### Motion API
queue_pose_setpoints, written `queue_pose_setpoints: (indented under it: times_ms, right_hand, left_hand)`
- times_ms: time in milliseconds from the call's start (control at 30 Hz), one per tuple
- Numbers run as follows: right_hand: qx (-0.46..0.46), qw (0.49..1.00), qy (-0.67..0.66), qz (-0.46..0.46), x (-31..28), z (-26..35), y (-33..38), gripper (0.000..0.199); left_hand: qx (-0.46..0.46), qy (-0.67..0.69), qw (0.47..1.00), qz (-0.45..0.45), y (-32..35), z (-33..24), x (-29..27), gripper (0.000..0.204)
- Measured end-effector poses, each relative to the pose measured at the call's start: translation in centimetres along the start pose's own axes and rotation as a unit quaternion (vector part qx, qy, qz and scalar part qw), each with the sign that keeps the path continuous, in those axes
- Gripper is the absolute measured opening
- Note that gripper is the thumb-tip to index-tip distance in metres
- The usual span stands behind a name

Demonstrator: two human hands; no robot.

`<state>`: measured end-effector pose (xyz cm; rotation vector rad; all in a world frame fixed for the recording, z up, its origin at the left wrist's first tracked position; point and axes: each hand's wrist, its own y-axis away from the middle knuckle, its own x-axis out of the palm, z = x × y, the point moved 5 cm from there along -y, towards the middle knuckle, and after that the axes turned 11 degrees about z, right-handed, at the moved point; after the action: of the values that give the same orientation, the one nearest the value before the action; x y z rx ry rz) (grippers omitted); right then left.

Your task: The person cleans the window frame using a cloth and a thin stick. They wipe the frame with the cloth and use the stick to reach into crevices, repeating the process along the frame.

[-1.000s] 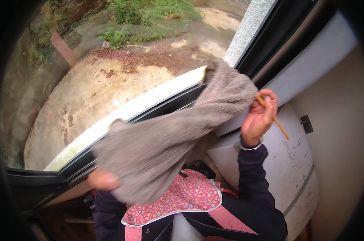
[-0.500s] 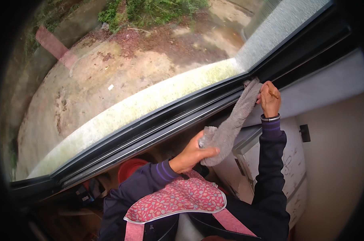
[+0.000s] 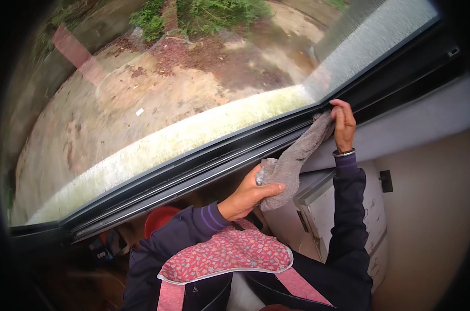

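— Outside, bare dirt and a patch of green plants fill the view beyond the dark window track (image 3: pixel 193 173), which runs as a long slant from lower left up to the right.

— Where is the cloth?

— A grey cloth (image 3: pixel 293 161) stretches along the track's upper right stretch. The right hand (image 3: pixel 343 124) is closed on its top end, pressed against the frame just under the glass. The left hand (image 3: pixel 248 196) is clamped on the lower end, thumb over the bunched fabric.

— How much room is there to move?

— Leftward along the track it is open the whole way down to the corner. To the right the frame soon turns up at a corner, so the right hand sits near the limit. Below, a white cabinet (image 3: pixel 344 223) stands close under the right forearm, and a pink flowered apron (image 3: pixel 227 256) lies under the left arm. A red round object (image 3: pixel 160 222) shows by the left sleeve.

— What differs from half a second earlier?

— Little. The grips are as before; the right hand sits slightly further up along the frame, and the cloth looks a bit more taut between the hands.
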<state>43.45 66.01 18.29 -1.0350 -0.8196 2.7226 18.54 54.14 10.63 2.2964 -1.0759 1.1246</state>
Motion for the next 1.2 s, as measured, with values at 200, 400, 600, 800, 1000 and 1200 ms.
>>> queue_pose_setpoints:
  times_ms: [200, 400, 600, 800, 1000, 1200]
  right_hand:
    - [0.052, 0.971, -0.213, -0.094, 1.9, -3.7, 0.8, 0.016]
    - [0.081, 0.982, -0.141, -0.091, 5.3, -1.2, 2.5, 0.014]
    - [0.083, 0.994, -0.063, -0.027, 11.9, 7.2, 4.8, 0.014]
    - [-0.035, 0.989, -0.137, 0.043, 16.5, 16.8, 7.6, 0.014]
    - [-0.066, 0.981, -0.175, -0.061, 10.9, 13.4, 7.4, 0.015]
    - [-0.101, 0.931, -0.328, -0.126, 3.7, 10.0, 4.8, 0.011]
  left_hand:
    - [-0.030, -0.032, 0.999, -0.004, 0.9, 1.0, 0.1, 0.056]
    - [0.045, -0.062, 0.995, -0.063, 7.0, -3.8, -1.8, 0.066]
    - [0.044, -0.068, 0.974, -0.210, 16.2, -6.4, -2.5, 0.079]
    - [0.253, -0.048, 0.957, -0.133, 22.8, -10.7, -2.2, 0.079]
    - [0.247, 0.059, 0.950, -0.182, 21.9, -8.2, -4.5, 0.077]
    - [0.220, -0.003, 0.960, -0.174, 17.4, -9.3, -3.0, 0.065]
